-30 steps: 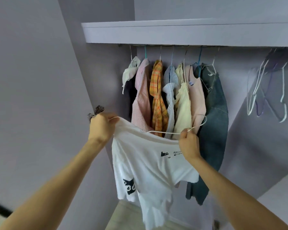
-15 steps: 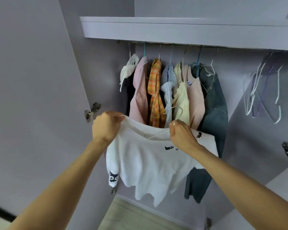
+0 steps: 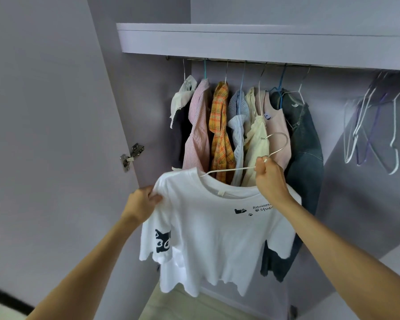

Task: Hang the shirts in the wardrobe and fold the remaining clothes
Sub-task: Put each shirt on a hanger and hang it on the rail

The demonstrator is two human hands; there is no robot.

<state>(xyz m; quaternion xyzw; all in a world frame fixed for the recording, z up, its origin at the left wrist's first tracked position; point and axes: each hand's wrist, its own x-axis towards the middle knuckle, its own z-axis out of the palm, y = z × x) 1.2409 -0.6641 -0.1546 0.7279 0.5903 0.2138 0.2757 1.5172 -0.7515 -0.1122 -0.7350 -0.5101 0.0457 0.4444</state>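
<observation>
A white T-shirt (image 3: 219, 236) with small black prints hangs on a white wire hanger (image 3: 231, 169) in front of the open wardrobe. My right hand (image 3: 269, 181) grips the hanger at the base of its hook, which points up in front of the hanging clothes. My left hand (image 3: 143, 202) pinches the shirt's left shoulder seam by the sleeve. Above, the wardrobe rail (image 3: 240, 62) carries several hung garments: a pink striped shirt (image 3: 198, 125), an orange plaid shirt (image 3: 219, 130), pale tops and a dark denim piece (image 3: 306, 162).
Several empty wire hangers (image 3: 372, 130) hang at the right end of the rail. A shelf (image 3: 263, 40) runs above the rail. The open wardrobe door (image 3: 56, 135) with its metal hinge (image 3: 132, 155) stands to the left. A pale floor shows below the shirt.
The shirt now sits squarely on the hanger with its front facing me. My right hand has risen and moved to the hook's base; my left hand has dropped to the shoulder seam.
</observation>
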